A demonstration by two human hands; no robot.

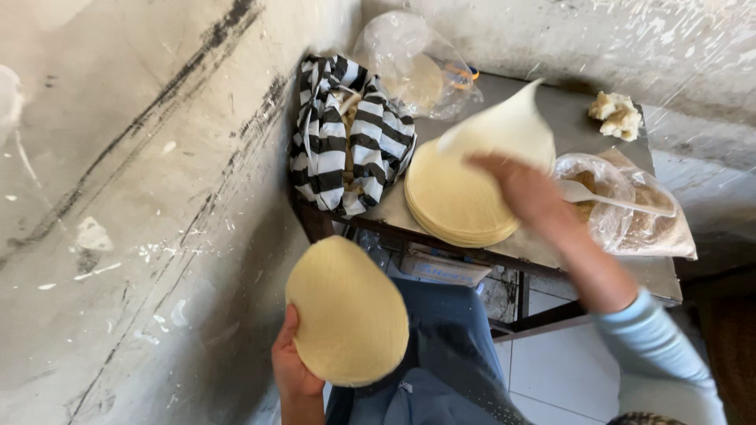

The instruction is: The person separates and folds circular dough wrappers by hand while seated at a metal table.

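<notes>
My left hand (290,368) holds a round pale yellow flat dough disc (347,312) by its lower left edge, above my lap in blue trousers. My right hand (526,189) reaches over a stack of thin yellow discs (453,198) on a small metal table (567,118) and lifts one thin disc (504,126), which curls upward from the stack. The hand is blurred by motion.
A black-and-white striped cloth (346,145) lies on the table's left end. A clear plastic bag (413,67) sits behind it. A bagged bowl of filling with a white spoon (610,201) stands at right, a dough lump (617,115) farther back. A stained wall (142,197) stands close on the left.
</notes>
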